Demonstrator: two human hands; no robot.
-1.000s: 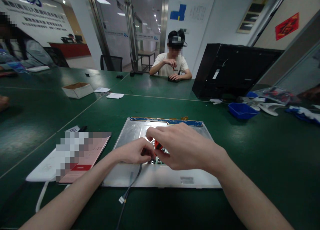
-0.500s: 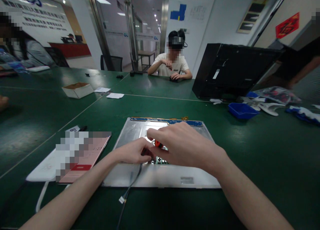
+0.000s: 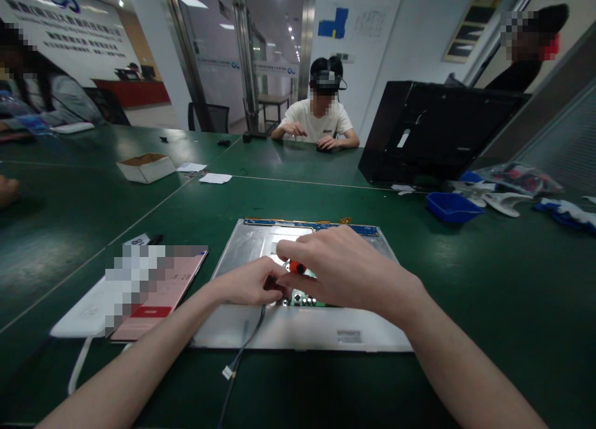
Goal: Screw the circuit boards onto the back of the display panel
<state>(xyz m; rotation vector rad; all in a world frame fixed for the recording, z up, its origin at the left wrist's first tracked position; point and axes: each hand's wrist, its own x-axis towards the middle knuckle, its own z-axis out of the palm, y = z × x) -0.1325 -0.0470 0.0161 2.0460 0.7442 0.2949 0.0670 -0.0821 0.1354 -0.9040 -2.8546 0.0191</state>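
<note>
A silver display panel (image 3: pixel 298 329) lies flat on the table, with a green circuit board (image 3: pixel 307 300) at its middle. My right hand (image 3: pixel 344 267) is closed around a screwdriver over that board; only its red and black handle (image 3: pixel 297 266) shows, and the tip is hidden. Close against it, my left hand (image 3: pixel 254 281) has its fingers pinched low at the board's left side. What they hold is hidden. From beneath those fingers a dark cable (image 3: pixel 254 339) with a white connector runs over the panel's front edge.
Left of the panel lie a white power bank (image 3: pixel 88 311) and a phone with a pink screen (image 3: pixel 161 298). An open white box (image 3: pixel 145 168) stands farther back. At right are a blue tray (image 3: pixel 452 207) and a large black monitor (image 3: pixel 433 131). A co-worker (image 3: pixel 321 118) sits opposite.
My hands have stayed almost in place, the right shifting very slightly. The co-worker opposite has lowered one hand. Another person at the far right now stands behind the monitor.
</note>
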